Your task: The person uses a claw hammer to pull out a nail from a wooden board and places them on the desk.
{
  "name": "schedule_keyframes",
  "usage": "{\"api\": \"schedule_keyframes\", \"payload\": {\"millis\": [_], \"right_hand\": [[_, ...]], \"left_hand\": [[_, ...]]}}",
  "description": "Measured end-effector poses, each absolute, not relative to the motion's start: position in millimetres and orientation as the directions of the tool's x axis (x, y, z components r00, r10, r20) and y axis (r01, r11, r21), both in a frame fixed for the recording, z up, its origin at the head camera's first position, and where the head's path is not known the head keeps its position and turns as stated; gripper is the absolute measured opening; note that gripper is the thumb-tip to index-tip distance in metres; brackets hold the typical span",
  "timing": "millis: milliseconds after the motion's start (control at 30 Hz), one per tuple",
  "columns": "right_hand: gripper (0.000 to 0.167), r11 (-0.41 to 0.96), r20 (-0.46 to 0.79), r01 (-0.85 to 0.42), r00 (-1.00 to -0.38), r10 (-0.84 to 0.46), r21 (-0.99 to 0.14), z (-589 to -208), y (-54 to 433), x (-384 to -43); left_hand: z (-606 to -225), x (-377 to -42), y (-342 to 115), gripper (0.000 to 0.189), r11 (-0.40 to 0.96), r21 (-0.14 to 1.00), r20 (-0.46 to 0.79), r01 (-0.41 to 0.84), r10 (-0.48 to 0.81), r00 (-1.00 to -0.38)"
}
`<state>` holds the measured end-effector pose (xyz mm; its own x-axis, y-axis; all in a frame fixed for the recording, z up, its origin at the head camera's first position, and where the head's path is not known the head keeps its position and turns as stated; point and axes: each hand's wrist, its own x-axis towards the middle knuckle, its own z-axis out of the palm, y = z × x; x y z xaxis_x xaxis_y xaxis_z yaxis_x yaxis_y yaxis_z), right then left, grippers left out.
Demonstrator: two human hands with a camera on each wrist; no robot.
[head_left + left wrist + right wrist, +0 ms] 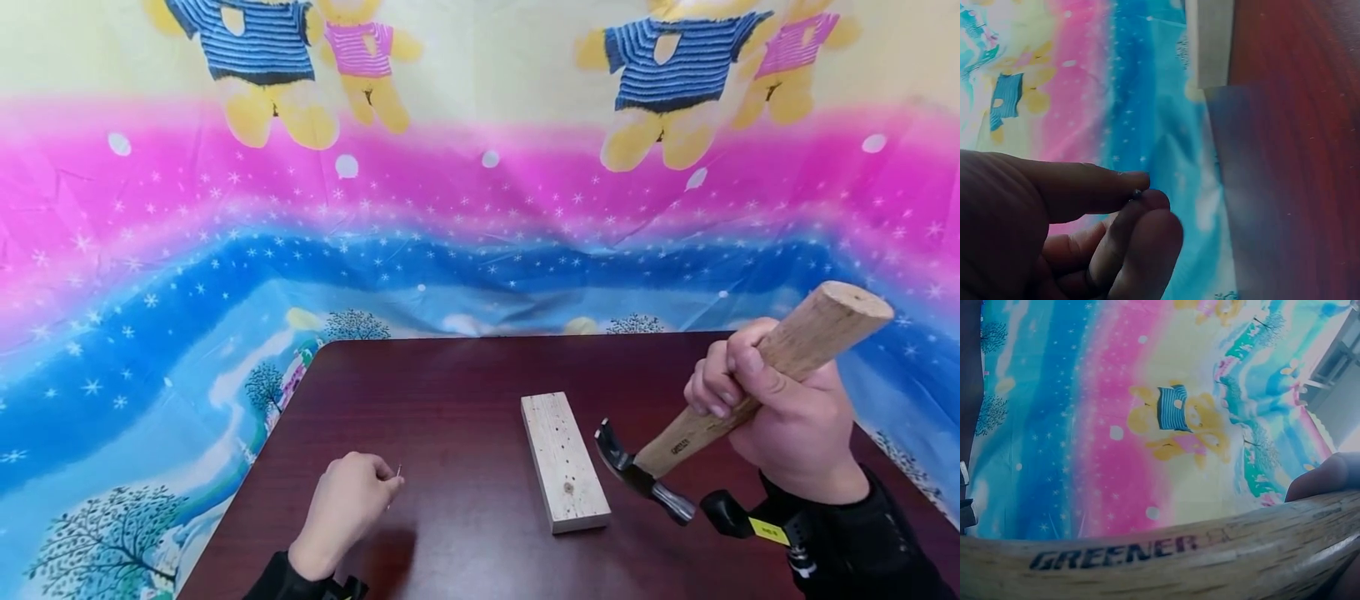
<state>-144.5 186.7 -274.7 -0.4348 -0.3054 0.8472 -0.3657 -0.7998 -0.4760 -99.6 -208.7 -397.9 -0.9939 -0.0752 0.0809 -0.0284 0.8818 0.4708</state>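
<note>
My right hand (802, 421) grips a claw hammer (686, 437) around its wooden handle, tilted with the metal head low and the butt end raised. The head hangs just right of a pale wooden block (566, 467) lying on the table. In the right wrist view, black lettering runs along the handle (1147, 565). To the left of the block, my left hand (341, 508) pinches a thin nail (399, 472) between thumb and fingertips. Only a small dark end of the nail (1137, 194) shows in the left wrist view.
The dark red-brown table (450, 400) carries the block, which has several small dark holes and a knot on top. Behind and beside the table hangs a printed cloth (480, 192) with bears and snowflakes. A black wrist camera (727, 512) sits below the right hand.
</note>
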Motion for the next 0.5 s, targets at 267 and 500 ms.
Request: {"api": "schedule_keyframes", "payload": {"millis": [267,500], "right_hand": [[0.023,-0.797,0.846,-0.369,-0.438,-0.304,-0.478,-276.4,190.0,-144.9],[0.024,-0.795,0.843,-0.368,-0.442,-0.308,-0.483,-277.8,191.1,-144.8]], "left_hand": [[-424.5,-101.3,-206.9,0.041,0.929,0.369,0.077,-0.028,-0.061,-0.995],[-455.0,-107.8,-206.2,0.049,0.971,0.237,0.091,-0.03,-0.053,-0.994]]}}
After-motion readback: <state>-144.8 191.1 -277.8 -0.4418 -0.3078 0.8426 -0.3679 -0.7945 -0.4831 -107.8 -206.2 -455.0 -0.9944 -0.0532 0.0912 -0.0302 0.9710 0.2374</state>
